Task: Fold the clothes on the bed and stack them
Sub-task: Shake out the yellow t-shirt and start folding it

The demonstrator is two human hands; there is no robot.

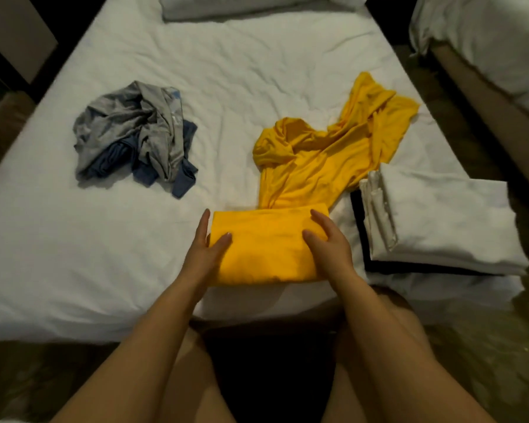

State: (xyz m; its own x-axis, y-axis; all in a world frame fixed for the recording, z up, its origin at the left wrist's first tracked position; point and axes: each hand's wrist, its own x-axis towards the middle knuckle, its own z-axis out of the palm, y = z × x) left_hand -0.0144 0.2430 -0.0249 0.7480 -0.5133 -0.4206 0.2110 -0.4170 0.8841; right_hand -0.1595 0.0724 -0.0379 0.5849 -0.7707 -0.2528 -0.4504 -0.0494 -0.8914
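A folded yellow garment (266, 245) lies at the near edge of the white bed (74, 239). My left hand (206, 242) grips its left side and my right hand (326, 241) grips its right side, thumbs on top. Behind it a second yellow garment (327, 148) lies loose and crumpled. A heap of grey and blue clothes (135, 132) sits to the left, unfolded. At the right edge stands a stack of folded clothes (440, 221), white on top with a dark piece beneath.
White pillows (235, 4) lie at the head of the bed. A second bed (486, 41) stands to the right across a narrow gap of floor. My legs press against the near edge of the mattress.
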